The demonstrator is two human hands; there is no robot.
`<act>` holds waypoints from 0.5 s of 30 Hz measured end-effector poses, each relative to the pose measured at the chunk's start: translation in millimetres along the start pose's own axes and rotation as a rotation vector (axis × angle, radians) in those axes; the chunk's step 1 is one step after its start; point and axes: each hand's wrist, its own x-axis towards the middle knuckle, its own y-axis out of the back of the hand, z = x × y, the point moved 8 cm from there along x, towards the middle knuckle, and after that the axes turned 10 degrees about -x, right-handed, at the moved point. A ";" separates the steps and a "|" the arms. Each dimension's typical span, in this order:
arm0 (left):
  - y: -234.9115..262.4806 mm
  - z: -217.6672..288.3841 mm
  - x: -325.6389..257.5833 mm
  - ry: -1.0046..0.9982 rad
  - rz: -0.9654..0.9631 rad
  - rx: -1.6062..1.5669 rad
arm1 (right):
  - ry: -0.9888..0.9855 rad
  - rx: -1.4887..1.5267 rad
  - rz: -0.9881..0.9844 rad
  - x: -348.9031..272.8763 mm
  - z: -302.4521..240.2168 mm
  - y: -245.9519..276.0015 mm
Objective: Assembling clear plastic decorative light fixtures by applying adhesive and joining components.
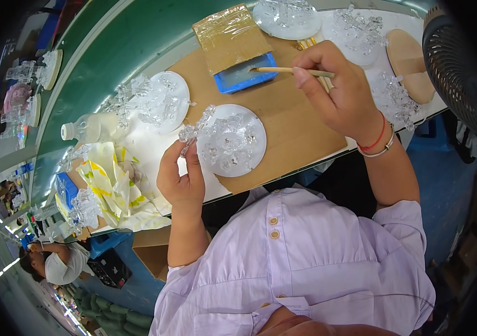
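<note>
My left hand (181, 178) pinches a small clear crystal piece (192, 131) at the left edge of a round white disc (254, 151) loaded with clear crystal ornaments. My right hand (339, 89) holds a thin wooden stick (280, 70), its tip pointing left into a shallow blue tray (244, 75). A brown cardboard block wrapped in film (230, 36) lies across the tray's far side. Both rest on a brown board (289, 123).
More crystal-covered discs (163, 101) (356, 33) (286, 17) lie around, plus a bare wooden disc (409, 64). A plastic bottle (90, 127) and crumpled yellow-white paper (115, 185) sit at left. A black fan (457, 61) stands at right. Another person (54, 263) is at lower left.
</note>
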 end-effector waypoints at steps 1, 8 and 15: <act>0.0 1.1 0.5 -0.003 0.002 0.000 | 0.003 -0.001 0.002 1.5 1.6 -3.1; 0.6 2.2 0.3 0.003 -0.014 0.016 | 0.026 -0.081 0.011 5.4 -1.3 -4.1; 1.1 0.9 -0.1 0.013 -0.011 -0.009 | 0.074 0.096 0.111 -24.4 -15.2 23.0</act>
